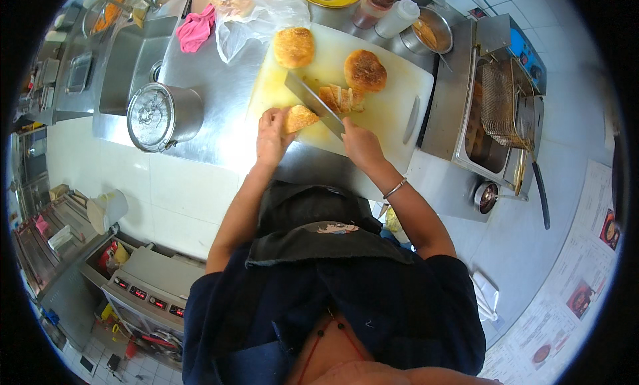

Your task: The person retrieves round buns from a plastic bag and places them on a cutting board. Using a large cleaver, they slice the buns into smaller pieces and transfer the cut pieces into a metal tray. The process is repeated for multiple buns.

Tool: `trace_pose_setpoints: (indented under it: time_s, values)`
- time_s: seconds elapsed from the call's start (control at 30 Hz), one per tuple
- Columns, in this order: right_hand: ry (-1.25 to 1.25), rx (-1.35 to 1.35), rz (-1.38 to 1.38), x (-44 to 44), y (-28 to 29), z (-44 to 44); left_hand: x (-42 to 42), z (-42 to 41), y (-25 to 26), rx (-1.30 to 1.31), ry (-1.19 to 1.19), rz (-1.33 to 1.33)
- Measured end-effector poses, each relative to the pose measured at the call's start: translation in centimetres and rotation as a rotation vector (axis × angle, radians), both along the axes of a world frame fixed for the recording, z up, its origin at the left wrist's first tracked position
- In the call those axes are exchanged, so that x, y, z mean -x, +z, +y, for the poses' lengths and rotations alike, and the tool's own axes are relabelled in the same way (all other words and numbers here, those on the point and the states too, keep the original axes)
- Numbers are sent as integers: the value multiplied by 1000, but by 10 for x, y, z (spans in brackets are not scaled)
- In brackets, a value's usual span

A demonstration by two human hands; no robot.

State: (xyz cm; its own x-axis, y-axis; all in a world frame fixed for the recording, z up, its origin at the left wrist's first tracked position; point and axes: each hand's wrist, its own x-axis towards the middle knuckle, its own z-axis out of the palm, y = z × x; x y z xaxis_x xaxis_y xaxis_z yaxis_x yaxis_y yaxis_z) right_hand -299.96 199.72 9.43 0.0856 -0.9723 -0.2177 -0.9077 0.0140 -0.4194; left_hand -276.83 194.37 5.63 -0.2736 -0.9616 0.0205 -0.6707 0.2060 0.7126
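Observation:
My right hand (pixel 363 144) grips a cleaver (pixel 312 101), whose broad blade slants up and left over the cutting board (pixel 394 107). Between the fingers of my left hand (pixel 272 135) is a wedge-shaped piece of browned flatbread (pixel 299 118), left of the blade. Cut strips of flatbread (pixel 342 98) lie together just right of the blade. Two whole round flatbreads rest farther back on the board: a golden one (pixel 293 47) at the left and a darker browned one (pixel 365 70) at the right. The handle of the cleaver is mostly hidden by my right hand.
Left on the steel counter (pixel 214 105) stands a metal strainer pot (pixel 164 116), near a sink (pixel 135 65). A pink cloth (pixel 196 29) and plastic bag (pixel 259 13) lie behind. Squeeze bottles (pixel 398 18) and a metal bowl (pixel 427 31) line the back. A deep fryer with basket (pixel 504 105) stands right.

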Motion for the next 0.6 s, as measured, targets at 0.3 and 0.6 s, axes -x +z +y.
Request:
trace_pose_setpoints:
  time_s: [0.3,0.6]
  values:
    - [-71,73,4,-10,31,7,0,16,-19,-141,-16,29]
    - [-76,139,-105,-28,31,1,19,23,-27,-252,16,114]
